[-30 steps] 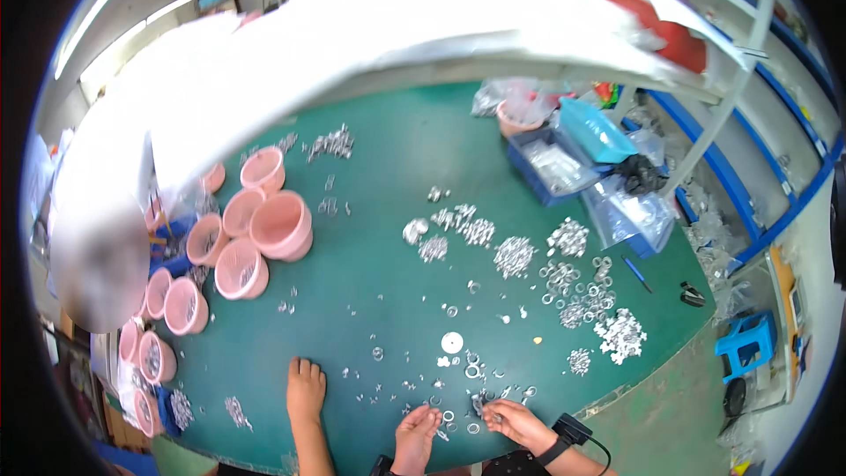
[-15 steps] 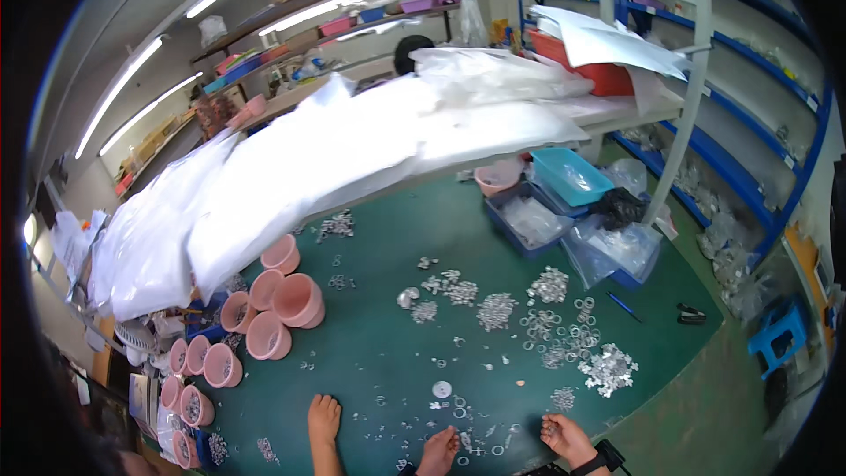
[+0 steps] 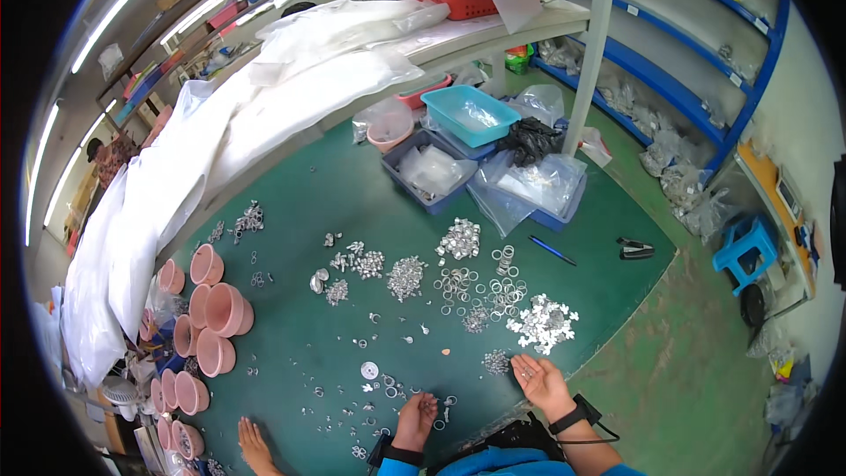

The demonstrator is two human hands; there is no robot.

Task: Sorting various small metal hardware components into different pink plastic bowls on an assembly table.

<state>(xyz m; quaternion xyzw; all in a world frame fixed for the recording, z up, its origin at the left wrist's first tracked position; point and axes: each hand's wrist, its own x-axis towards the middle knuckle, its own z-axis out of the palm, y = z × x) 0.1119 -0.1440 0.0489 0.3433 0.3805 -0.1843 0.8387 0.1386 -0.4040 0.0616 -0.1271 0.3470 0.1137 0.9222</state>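
My left hand point(image 3: 416, 420), with a dark wristband, is curled closed over the green table among scattered small metal rings and bits. What its fingers hold, if anything, is too small to name. Farther right, my right hand point(image 3: 541, 384) has its palm turned up and its fingers stretched out, beside a small heap of tiny grey metal pieces point(image 3: 495, 362). Light specks show near its fingers; I cannot tell what they are. Just beyond lies a heap of shiny silver flower-like pieces point(image 3: 543, 323). A white disc point(image 3: 369, 371) lies ahead of my left hand.
Another person's hand point(image 3: 256, 448) rests at the table's lower left. Pink cups point(image 3: 227, 310) stand along the left side. Loose metal rings point(image 3: 507, 298) and several heaps spread across the middle. Farther off are a turquoise basin point(image 3: 471, 115), a blue pen point(image 3: 552, 250) and a stapler point(image 3: 635, 249).
The view has swung right and down, so the table appears farther left. My right hand has come up to the small grey heap and its fingers have straightened. My left hand remains curled.
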